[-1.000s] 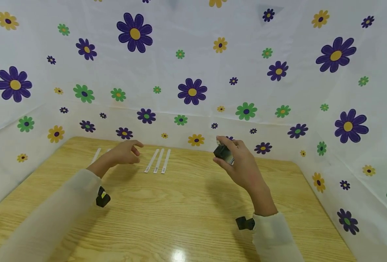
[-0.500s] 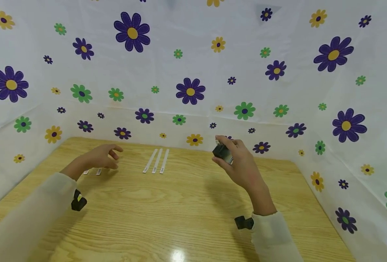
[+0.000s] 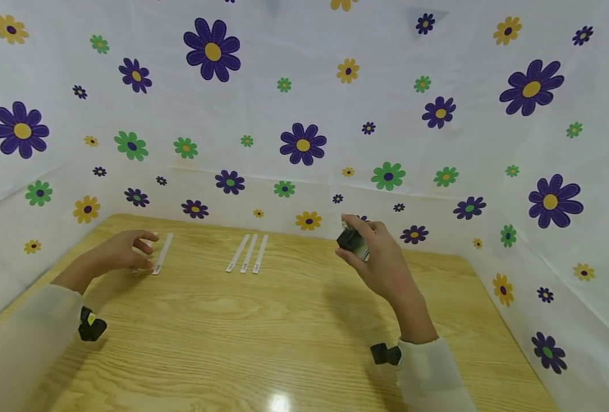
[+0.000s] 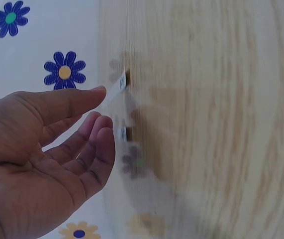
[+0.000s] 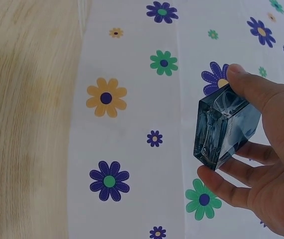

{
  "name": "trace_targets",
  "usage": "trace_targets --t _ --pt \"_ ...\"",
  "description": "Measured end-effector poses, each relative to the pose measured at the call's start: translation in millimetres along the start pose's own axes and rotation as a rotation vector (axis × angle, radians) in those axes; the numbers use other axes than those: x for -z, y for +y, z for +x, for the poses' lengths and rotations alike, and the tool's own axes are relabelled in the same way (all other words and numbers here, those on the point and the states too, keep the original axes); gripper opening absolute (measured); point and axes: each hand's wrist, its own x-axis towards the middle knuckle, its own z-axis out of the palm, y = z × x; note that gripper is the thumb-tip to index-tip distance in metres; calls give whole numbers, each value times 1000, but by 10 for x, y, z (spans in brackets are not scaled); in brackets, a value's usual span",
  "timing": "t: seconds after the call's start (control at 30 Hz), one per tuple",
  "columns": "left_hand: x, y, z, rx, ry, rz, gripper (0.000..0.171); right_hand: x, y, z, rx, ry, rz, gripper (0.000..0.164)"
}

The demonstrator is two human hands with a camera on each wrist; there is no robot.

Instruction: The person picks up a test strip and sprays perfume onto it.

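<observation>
My right hand [image 3: 379, 260] grips a perfume bottle [image 5: 226, 127] of dark bluish glass in the air over the table's right part. In the head view the bottle is tilted, its spray top beside my index fingertip. At the left, my left hand [image 3: 116, 252] hovers with loosely bent fingers over a white paper test strip [image 3: 137, 270], hiding most of it. Just right of that hand lies another test strip [image 3: 162, 254]. In the left wrist view, the labelled end of a strip [image 4: 124, 79] shows beyond my thumb tip, and nothing shows between thumb and fingers.
Three more white strips [image 3: 246, 253] with small printed labels lie side by side near the back middle of the wooden table [image 3: 222, 343]. A white flower-print cloth [image 3: 263, 103] walls in the back and both sides.
My left hand has moved left across the table, away from the three strips, uncovering one strip at the left. My right hand with the perfume bottle has stayed in place.
</observation>
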Motion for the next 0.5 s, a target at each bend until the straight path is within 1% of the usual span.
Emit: trace_targets --t 0.1,0.2,0.33,0.4,0.5 --pt "46 -92 -43 31 11 1 80 -1 11 -1 5 8 -4 66" --pt "82 -147 -65 70 12 7 83 1 20 0 8 11 -5 66" --pt "104 -181 -73 114 10 12 84 1 24 2 6 8 -5 66" --pt "108 -187 -74 130 21 7 83 1 23 3 5 7 -7 66" --pt "106 -187 -79 133 40 -14 83 3 20 3 5 6 -6 66"
